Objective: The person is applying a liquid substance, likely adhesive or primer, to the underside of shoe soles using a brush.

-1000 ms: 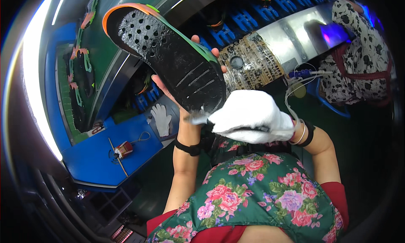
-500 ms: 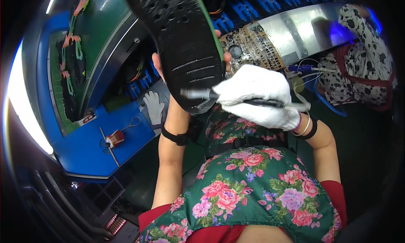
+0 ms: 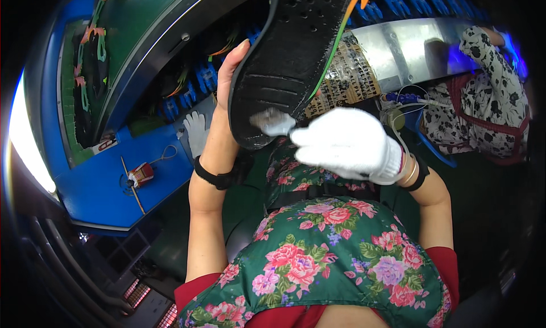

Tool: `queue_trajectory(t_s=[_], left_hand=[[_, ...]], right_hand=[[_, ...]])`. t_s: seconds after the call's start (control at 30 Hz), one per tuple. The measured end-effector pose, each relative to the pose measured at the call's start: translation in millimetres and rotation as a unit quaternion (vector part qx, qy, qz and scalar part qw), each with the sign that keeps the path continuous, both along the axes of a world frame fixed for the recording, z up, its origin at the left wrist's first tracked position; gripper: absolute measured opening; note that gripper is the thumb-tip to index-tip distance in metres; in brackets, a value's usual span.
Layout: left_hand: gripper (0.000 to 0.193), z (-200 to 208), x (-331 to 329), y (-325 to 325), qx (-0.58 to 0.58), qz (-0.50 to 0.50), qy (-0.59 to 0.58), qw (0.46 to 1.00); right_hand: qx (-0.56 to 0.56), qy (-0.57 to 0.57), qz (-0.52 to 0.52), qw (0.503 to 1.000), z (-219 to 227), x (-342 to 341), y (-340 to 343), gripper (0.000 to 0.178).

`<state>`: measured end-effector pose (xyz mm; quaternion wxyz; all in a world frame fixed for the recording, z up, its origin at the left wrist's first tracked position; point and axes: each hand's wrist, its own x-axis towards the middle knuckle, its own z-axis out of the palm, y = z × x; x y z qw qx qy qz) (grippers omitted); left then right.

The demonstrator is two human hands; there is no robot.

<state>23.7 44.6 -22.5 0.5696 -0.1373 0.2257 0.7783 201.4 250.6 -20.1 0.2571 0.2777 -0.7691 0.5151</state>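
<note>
Bare left hand (image 3: 230, 83) grips the black shoe sole (image 3: 290, 55), raised and cut off at the frame top; gloved right hand (image 3: 347, 143) pinches a small brush (image 3: 273, 122) against its heel, handle hidden.

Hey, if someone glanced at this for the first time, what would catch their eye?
Top centre, a big black shoe sole is held up by the bare left hand. The white-gloved right hand presses a small brush against its lower end. Below lies a green flowered apron.
</note>
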Motion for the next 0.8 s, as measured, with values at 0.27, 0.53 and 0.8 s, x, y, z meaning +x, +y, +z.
queue_trajectory(t_s=[0.27, 0.53, 0.8], left_hand=[[0.054, 7.8, -5.8, -1.8, -0.045, -0.018, 0.056, 0.997], [0.04, 23.1, -9.7, -3.2, -0.04, -0.042, 0.08, 0.995], [0.052, 10.3, -7.2, -14.2, -0.085, 0.02, 0.079, 0.993]], right_hand=[[-0.029, -0.054, 0.027, 0.998, 4.7, 4.9, 10.4, 0.034], [-0.109, -0.078, 0.138, 0.981, 4.9, 8.5, -1.6, 0.027], [-0.188, -0.153, 0.123, 0.962, 6.7, 0.7, -10.3, 0.025]])
